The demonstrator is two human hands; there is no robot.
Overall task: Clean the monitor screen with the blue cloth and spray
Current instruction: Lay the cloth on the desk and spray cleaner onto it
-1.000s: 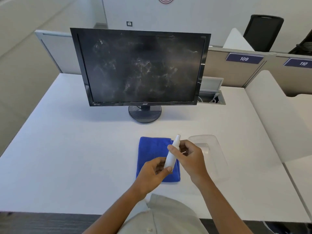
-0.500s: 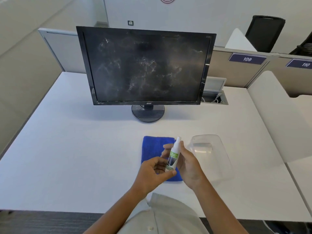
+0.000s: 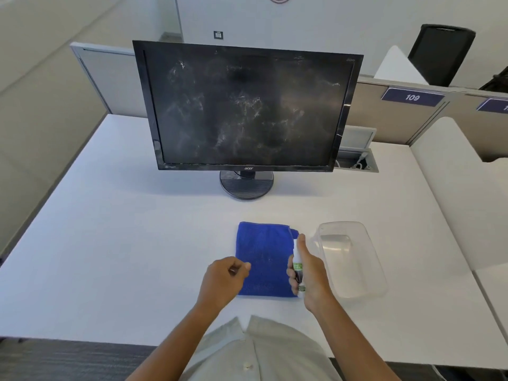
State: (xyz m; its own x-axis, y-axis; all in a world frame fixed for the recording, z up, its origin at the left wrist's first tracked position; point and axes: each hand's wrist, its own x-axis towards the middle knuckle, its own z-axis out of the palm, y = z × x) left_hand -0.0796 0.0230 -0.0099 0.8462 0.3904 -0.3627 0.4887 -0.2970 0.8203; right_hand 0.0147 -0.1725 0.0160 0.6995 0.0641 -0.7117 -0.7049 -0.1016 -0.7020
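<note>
Gripping spray bottle [image 3: 297, 266], right hand [image 3: 309, 273] flanks clear tub [image 3: 354, 270]; left hand's [image 3: 222, 281] fingers clench emptily beside blue cloth [image 3: 264, 257].

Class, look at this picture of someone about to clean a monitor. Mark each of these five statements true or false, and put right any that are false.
1. The right hand holds the spray bottle. True.
2. The blue cloth is draped over the monitor. False: it lies flat on the desk, in front of the monitor.
3. The monitor screen is smeared with pale marks. True.
4. The clear plastic tub stands to the left of the cloth. False: it stands to the right of it.
5. The left hand grips the cloth. False: its fingers are curled near the cloth's left edge, but they do not hold the cloth.
</note>
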